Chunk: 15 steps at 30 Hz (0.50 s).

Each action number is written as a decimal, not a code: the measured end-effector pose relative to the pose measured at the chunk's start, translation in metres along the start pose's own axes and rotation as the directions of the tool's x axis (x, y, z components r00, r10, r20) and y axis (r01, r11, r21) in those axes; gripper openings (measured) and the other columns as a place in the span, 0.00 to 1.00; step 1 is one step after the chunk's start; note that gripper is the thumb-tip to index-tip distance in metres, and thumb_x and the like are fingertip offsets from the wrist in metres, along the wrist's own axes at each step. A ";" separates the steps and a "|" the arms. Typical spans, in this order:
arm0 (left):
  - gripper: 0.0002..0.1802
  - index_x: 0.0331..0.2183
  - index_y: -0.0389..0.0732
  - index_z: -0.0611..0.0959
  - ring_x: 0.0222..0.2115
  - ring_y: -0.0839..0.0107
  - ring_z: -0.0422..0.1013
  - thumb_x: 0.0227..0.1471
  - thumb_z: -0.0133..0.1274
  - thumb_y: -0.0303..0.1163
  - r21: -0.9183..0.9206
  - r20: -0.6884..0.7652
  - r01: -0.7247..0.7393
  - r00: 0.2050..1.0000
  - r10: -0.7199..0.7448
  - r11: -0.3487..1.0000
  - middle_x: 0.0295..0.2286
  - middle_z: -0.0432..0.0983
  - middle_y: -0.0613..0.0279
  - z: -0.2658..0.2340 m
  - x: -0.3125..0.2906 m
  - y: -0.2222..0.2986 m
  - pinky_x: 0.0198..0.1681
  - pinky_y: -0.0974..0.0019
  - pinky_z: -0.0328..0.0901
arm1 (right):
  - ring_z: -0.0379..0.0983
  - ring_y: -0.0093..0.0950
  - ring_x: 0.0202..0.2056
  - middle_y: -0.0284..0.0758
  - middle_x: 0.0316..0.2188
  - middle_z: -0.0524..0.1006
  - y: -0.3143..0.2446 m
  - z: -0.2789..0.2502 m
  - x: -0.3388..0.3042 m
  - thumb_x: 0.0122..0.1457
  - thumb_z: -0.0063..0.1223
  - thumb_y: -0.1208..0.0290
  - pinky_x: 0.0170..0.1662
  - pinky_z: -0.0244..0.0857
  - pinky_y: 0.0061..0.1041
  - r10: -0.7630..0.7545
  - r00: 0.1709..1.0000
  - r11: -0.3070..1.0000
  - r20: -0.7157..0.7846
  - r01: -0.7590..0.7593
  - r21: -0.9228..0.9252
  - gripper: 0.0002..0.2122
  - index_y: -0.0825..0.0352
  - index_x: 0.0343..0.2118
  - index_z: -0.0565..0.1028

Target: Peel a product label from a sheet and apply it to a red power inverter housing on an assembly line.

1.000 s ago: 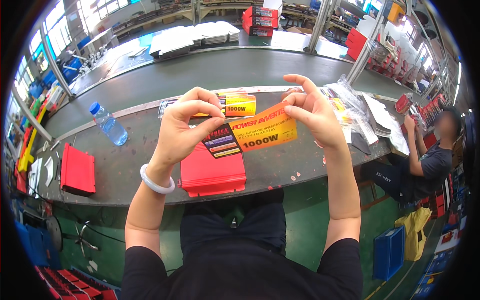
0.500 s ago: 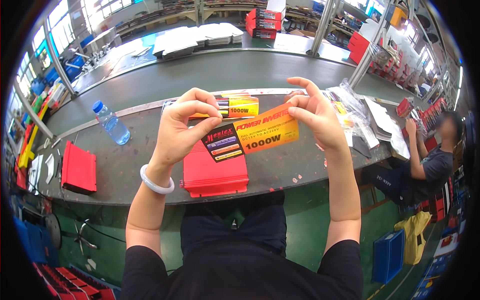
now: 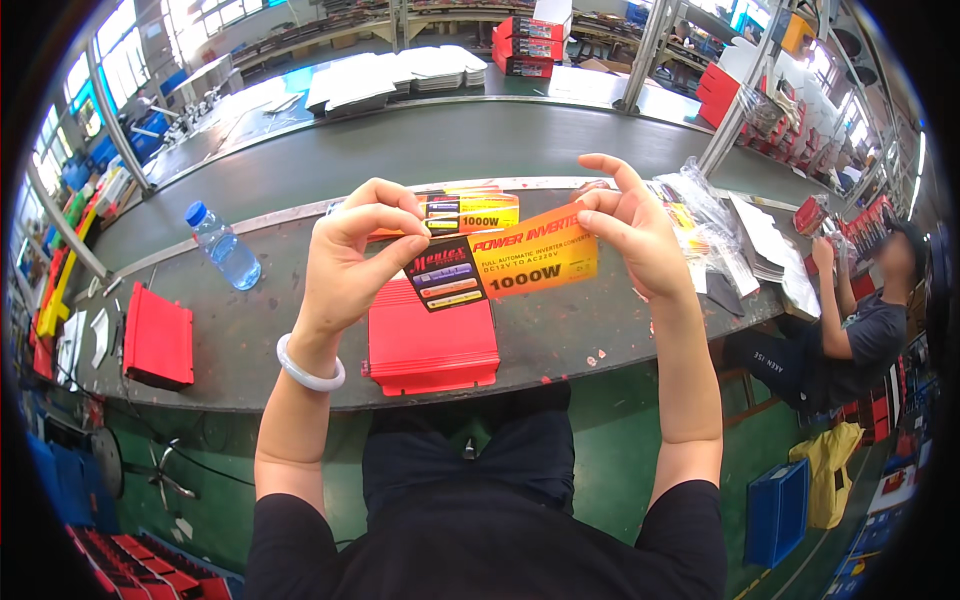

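Note:
Between my two hands a yellow, orange and black printed label is stretched out in the air. My left hand pinches its upper left corner between thumb and forefinger. At the upper right corner, thumb and a finger of my right hand pinch it, while another finger is raised. Below the label a red ribbed metal case lies on the workbench, partly covered by the label. Behind the label, more labels of the same print lie on the bench, partly hidden.
A water bottle with a blue cap and a second red case stand at the left. Clear plastic wrap and white sheets lie at the right. Beyond runs a dark conveyor belt. A co-worker sits at the right.
My left hand has moved slightly left and up, drawing that end of the label with it, so the label hangs a little more level. My right hand has barely shifted.

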<state>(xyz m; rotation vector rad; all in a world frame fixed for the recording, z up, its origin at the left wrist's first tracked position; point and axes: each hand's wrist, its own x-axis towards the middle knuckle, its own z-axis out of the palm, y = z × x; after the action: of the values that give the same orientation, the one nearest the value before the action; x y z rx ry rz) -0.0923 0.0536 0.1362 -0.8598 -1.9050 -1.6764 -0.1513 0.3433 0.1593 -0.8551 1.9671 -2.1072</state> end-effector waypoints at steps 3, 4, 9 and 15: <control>0.05 0.29 0.33 0.83 0.39 0.73 0.70 0.46 0.58 0.16 -0.003 -0.008 0.005 1.000 -0.006 1.000 0.34 0.72 0.60 -0.002 -0.001 -0.001 0.45 0.70 0.68 | 0.71 0.18 0.36 0.30 0.30 0.75 0.001 0.000 0.000 0.57 0.53 0.80 0.46 0.64 0.19 -0.005 1.000 1.000 -0.018 0.005 0.002 0.24 0.70 0.56 0.60; 0.05 0.29 0.33 0.83 0.39 0.73 0.70 0.46 0.58 0.16 -0.003 -0.008 0.005 1.000 -0.005 1.000 0.34 0.72 0.60 -0.003 -0.001 0.000 0.45 0.70 0.68 | 0.71 0.18 0.36 0.30 0.30 0.75 0.002 0.000 0.001 0.57 0.53 0.80 0.46 0.64 0.19 -0.006 1.000 1.000 -0.026 0.006 0.004 0.24 0.70 0.56 0.60; 0.05 0.29 0.34 0.83 0.39 0.72 0.70 0.46 0.59 0.16 0.049 -0.006 -0.019 1.000 0.019 0.999 0.34 0.72 0.61 -0.006 -0.002 0.001 0.45 0.70 0.67 | 0.71 0.18 0.37 0.29 0.30 0.75 0.002 0.002 0.001 0.56 0.54 0.80 0.47 0.63 0.19 -0.004 1.000 1.000 -0.019 0.004 0.004 0.25 0.70 0.56 0.61; 0.04 0.29 0.34 0.83 0.39 0.73 0.70 0.46 0.59 0.17 0.053 -0.021 -0.007 1.000 0.008 0.999 0.34 0.72 0.61 -0.010 -0.005 0.003 0.44 0.70 0.67 | 0.71 0.17 0.36 0.30 0.30 0.75 0.001 0.004 0.003 0.57 0.53 0.80 0.45 0.64 0.19 -0.017 1.000 1.000 -0.021 0.017 0.006 0.24 0.70 0.56 0.60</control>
<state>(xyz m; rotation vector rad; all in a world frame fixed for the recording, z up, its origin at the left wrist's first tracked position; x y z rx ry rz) -0.0874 0.0437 0.1366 -0.8242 -1.9209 -1.6171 -0.1518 0.3383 0.1588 -0.8559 1.9697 -2.1388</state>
